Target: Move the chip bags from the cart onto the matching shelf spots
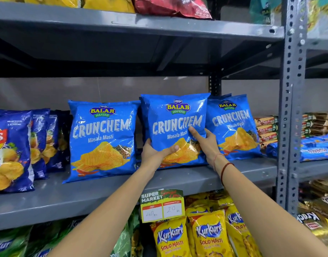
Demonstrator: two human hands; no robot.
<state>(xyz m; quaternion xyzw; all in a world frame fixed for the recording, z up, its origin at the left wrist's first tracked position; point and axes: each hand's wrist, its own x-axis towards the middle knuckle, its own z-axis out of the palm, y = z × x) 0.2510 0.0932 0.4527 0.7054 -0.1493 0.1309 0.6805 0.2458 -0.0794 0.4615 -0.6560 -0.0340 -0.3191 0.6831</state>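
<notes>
A blue Balaji Crunchem chip bag [175, 115] stands upright on the grey middle shelf [178, 179]. My left hand [155, 152] grips its lower left corner, thumb across the front. My right hand [205, 140] clasps its right edge, index finger pressed on the front. Two matching Crunchem bags flank it: one to the left [102, 138], one to the right [233, 125] with more behind it. The cart is out of view.
Dark blue Lay's bags [11, 151] fill the shelf's left end. Biscuit packs [266, 130] sit at the far right beside the perforated upright post [291, 108]. Yellow Kurkure bags [209, 236] and a price tag [162, 205] lie below. An upper shelf [141, 25] hangs overhead.
</notes>
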